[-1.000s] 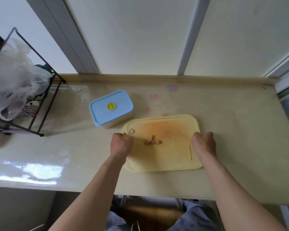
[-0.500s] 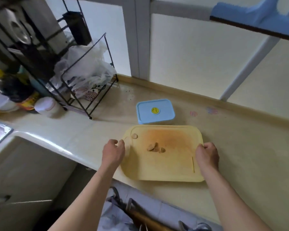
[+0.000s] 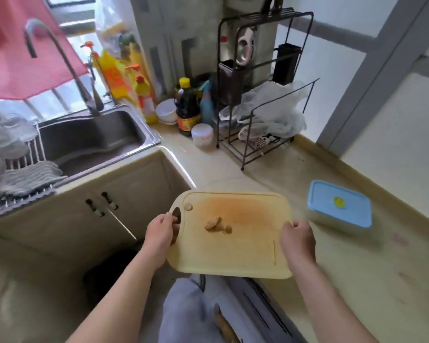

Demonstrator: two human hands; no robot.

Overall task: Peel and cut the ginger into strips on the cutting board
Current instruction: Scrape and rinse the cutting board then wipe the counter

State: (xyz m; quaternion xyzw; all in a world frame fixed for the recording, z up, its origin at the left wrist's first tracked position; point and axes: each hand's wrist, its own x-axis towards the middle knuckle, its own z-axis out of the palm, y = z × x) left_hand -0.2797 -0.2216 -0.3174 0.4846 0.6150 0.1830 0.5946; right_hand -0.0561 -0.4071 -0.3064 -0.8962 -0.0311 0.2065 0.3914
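The left hand's fingers [image 3: 170,220] curl through the handle hole of the cutting board [image 3: 233,246], pinching its edge; the right hand [image 3: 298,241] has its fingers closed over the opposite edge. Between them, near the board's middle, lies the ginger [image 3: 217,225], unpeeled as far as can be told. A second ago the board lay flat on the surface [image 3: 357,263] beside the blue-lidded container [image 3: 339,206]; now it is lifted clear, hanging past the surface edge, away from the container and toward the sink [image 3: 92,142]. No knife or peeler is in hand, so peeling probably has not begun; the person seems to be relocating the board.
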